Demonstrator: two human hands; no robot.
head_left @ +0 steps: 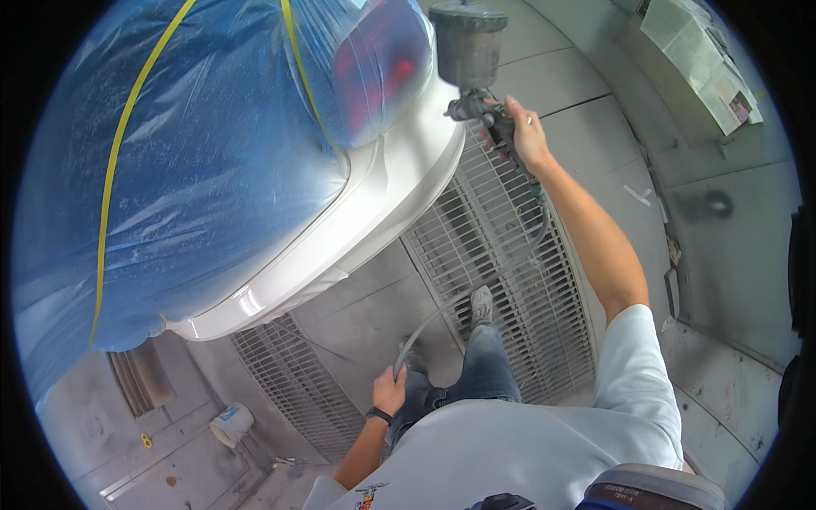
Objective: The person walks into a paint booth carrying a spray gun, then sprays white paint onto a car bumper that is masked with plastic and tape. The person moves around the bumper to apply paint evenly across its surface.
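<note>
My right hand (529,136) grips a dark spray gun (500,119) with a grey cup (467,55) on top, held beside the rounded end of a white bumper (297,255). The bumper borders a vehicle body covered in blue plastic sheeting (195,144), with yellow tape (127,119) across it and a red shape showing through. A grey air hose (423,326) runs down from the gun to my left hand (389,388), which is closed on it low down by my legs.
Metal floor gratings (518,302) lie under my right foot and below the bumper at left. A white bucket (232,425) stands at lower left. Along the grey wall at right, sheets of paper (697,59) hang on a ledge. Grey floor panels surround the gratings.
</note>
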